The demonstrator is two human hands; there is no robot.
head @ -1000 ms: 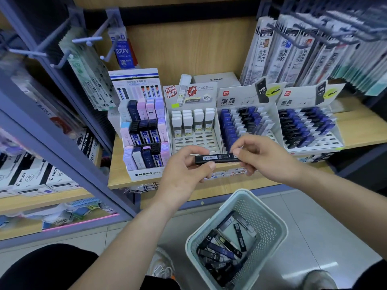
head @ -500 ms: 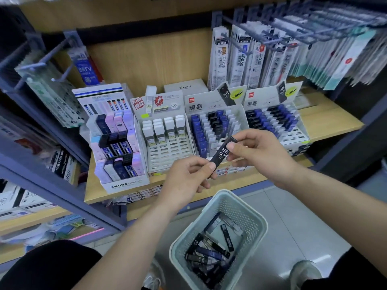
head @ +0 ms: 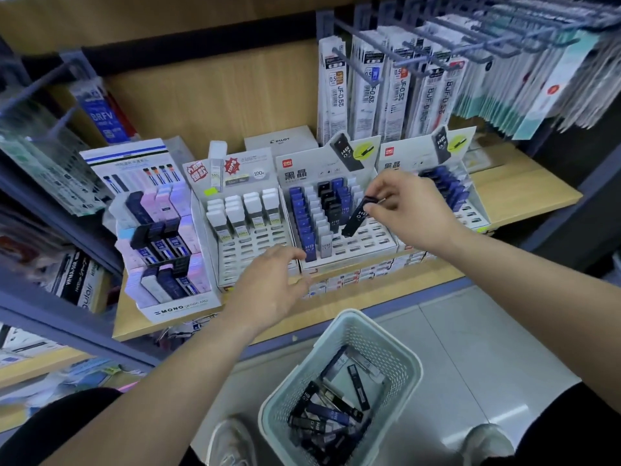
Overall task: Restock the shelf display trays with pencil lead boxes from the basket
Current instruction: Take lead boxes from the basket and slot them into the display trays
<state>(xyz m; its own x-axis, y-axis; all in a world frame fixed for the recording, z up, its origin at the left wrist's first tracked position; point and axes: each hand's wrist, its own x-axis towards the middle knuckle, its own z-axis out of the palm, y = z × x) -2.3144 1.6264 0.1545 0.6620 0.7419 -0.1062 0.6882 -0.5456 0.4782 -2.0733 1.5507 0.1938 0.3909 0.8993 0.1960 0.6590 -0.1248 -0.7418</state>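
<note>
My right hand [head: 408,210] pinches the top of a black HB 0.7 pencil lead box [head: 357,217], tilted, its lower end over the slots of the middle white display tray [head: 366,243]. That tray holds blue, white and black lead boxes in rows. My left hand [head: 268,284] hovers with relaxed fingers and nothing in it in front of the trays, near the shelf edge. A pale green basket [head: 400,351] stands on the floor below, with several dark lead boxes [head: 331,412] lying loose inside.
A second tray of blue and black boxes [head: 470,210] sits to the right, a tray of white boxes [head: 248,243] and a MONO display [head: 161,237] to the left. Refill packs [head: 400,82] hang on hooks above. My shoes [head: 487,442] flank the basket.
My left hand let go of the black box and dropped away toward the shelf edge. My right hand carried the box up and forward, tilting it over the middle tray.
</note>
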